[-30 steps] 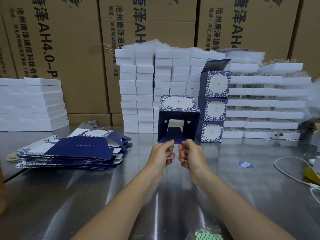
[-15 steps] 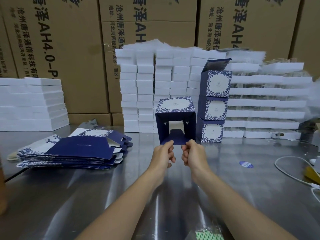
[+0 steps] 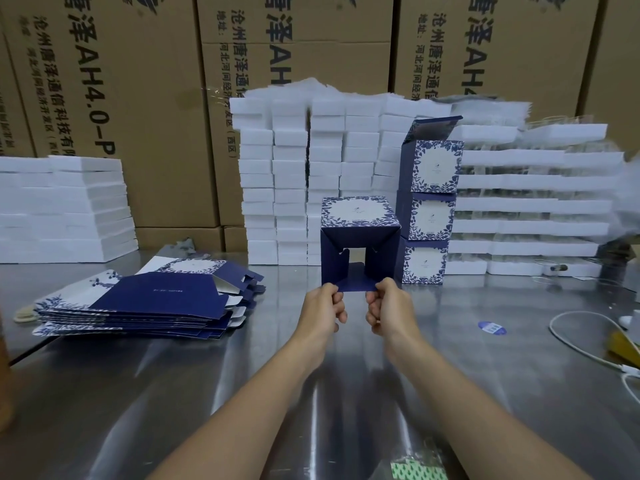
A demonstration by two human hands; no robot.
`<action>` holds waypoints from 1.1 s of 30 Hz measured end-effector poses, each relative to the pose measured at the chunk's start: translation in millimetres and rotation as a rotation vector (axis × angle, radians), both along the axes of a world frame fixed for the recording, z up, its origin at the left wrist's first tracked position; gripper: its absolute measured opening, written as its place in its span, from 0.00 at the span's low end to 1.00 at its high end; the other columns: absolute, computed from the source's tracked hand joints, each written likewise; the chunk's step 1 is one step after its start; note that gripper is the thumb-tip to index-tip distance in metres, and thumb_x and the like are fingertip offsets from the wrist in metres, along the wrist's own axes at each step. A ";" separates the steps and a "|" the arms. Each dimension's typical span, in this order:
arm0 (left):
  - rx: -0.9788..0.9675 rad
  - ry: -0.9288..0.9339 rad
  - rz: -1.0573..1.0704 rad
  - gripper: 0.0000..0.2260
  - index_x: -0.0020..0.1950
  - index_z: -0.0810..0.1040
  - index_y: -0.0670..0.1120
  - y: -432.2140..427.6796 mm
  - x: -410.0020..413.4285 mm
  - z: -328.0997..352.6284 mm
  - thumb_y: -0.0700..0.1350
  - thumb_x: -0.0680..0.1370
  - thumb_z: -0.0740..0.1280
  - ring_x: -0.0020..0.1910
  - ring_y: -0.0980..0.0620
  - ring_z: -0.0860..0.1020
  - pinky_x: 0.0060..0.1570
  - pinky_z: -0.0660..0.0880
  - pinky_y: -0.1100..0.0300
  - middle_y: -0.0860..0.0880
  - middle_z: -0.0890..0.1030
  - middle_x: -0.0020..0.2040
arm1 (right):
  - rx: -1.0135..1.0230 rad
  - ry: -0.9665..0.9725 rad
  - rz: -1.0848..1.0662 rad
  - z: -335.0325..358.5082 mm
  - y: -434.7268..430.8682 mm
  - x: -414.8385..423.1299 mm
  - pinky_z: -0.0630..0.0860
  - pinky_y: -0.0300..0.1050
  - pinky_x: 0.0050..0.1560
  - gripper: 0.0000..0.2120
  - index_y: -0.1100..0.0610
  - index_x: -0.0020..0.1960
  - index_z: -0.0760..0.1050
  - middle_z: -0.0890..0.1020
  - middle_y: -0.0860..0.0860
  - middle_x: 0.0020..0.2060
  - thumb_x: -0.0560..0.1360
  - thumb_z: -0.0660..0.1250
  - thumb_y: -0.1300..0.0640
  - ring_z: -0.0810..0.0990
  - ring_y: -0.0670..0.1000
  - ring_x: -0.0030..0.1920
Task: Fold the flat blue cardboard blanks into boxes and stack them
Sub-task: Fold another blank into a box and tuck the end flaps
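Observation:
A half-formed blue box (image 3: 358, 216) with a white floral top panel is held up over the steel table, its open end facing me and its side flaps folded partly inward. My left hand (image 3: 323, 311) pinches the left of its bottom flap and my right hand (image 3: 388, 311) pinches the right. A pile of flat blue blanks (image 3: 138, 299) lies on the table to the left. Three finished blue boxes (image 3: 429, 213) stand stacked just behind and right of the held box, the top one with its lid open.
White foam blocks (image 3: 308, 181) are piled behind the box, more at the left (image 3: 62, 209) and right (image 3: 526, 202). Large brown cartons (image 3: 138, 98) form the back wall. A white cable (image 3: 571, 341) and a blue sticker (image 3: 491, 328) lie on the table (image 3: 346, 393) at right.
The box has been squared up from a skewed shape and shifted slightly left and lower. Both hands kept their pinch on the bottom flap.

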State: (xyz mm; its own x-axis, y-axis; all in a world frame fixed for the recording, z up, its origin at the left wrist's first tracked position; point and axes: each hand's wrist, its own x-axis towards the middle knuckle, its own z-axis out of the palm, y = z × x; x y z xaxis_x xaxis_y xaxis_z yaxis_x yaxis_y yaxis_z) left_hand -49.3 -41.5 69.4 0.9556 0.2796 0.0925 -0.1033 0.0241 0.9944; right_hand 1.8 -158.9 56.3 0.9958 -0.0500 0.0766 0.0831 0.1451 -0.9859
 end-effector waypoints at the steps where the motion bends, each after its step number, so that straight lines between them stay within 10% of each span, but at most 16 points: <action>1: -0.011 0.004 0.004 0.13 0.37 0.65 0.48 0.9 -0.1 1.0 0.44 0.83 0.57 0.30 0.52 0.68 0.36 0.62 0.55 0.53 0.65 0.27 | 0.005 -0.002 -0.009 -0.6 -0.3 0.9 0.61 0.40 0.25 0.13 0.56 0.35 0.71 0.65 0.48 0.22 0.77 0.58 0.54 0.65 0.48 0.22; 12: -0.048 0.016 0.014 0.13 0.37 0.67 0.47 12.8 5.1 -1.6 0.45 0.81 0.62 0.31 0.52 0.69 0.36 0.63 0.57 0.53 0.66 0.28 | -0.073 -0.021 0.099 1.6 -5.7 -0.8 0.63 0.39 0.26 0.09 0.54 0.37 0.72 0.68 0.48 0.25 0.76 0.65 0.56 0.67 0.48 0.24; 16: -0.036 -0.077 0.049 0.15 0.61 0.72 0.52 14.5 7.1 -6.6 0.53 0.79 0.73 0.41 0.53 0.85 0.40 0.76 0.56 0.55 0.84 0.47 | -0.058 -0.023 0.142 2.0 -6.5 -1.8 0.65 0.39 0.27 0.09 0.54 0.37 0.72 0.67 0.49 0.26 0.76 0.66 0.55 0.67 0.49 0.25; 21: 0.042 -0.227 0.085 0.33 0.80 0.60 0.66 23.9 11.2 -6.3 0.54 0.80 0.73 0.58 0.52 0.85 0.47 0.84 0.51 0.57 0.81 0.65 | -0.187 -0.073 0.143 0.3 -7.2 -2.7 0.67 0.43 0.34 0.09 0.53 0.38 0.75 0.75 0.50 0.29 0.69 0.67 0.48 0.75 0.49 0.28; 26: 0.102 -0.225 0.040 0.25 0.79 0.66 0.64 26.6 13.3 -9.8 0.57 0.83 0.68 0.58 0.55 0.84 0.53 0.84 0.50 0.58 0.80 0.67 | -0.246 -0.274 0.001 -9.0 -10.0 5.5 0.78 0.41 0.53 0.25 0.36 0.70 0.68 0.81 0.36 0.56 0.77 0.72 0.42 0.82 0.38 0.53; 29: 0.190 -0.116 0.007 0.18 0.71 0.75 0.61 24.6 13.4 -10.3 0.63 0.83 0.65 0.58 0.59 0.81 0.54 0.81 0.54 0.61 0.82 0.61 | -0.381 -0.454 -0.079 -12.5 -12.9 8.9 0.71 0.29 0.53 0.20 0.36 0.71 0.69 0.80 0.26 0.55 0.83 0.67 0.50 0.77 0.30 0.56; 33: 0.237 -0.041 0.005 0.12 0.56 0.78 0.55 28.4 16.4 -9.7 0.59 0.86 0.59 0.54 0.54 0.81 0.56 0.80 0.51 0.56 0.83 0.54 | -0.453 -0.413 -0.183 -15.1 -17.1 13.4 0.71 0.32 0.45 0.11 0.43 0.63 0.75 0.82 0.38 0.50 0.83 0.66 0.55 0.81 0.41 0.50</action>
State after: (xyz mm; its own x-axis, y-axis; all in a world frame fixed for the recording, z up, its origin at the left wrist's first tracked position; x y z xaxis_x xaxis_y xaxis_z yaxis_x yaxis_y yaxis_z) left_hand -32.9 -13.1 59.7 0.9485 0.2498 0.1947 -0.1431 -0.2103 0.9671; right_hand 15.3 -176.1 41.1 0.8581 -0.0888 0.5058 0.4536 -0.3306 -0.8276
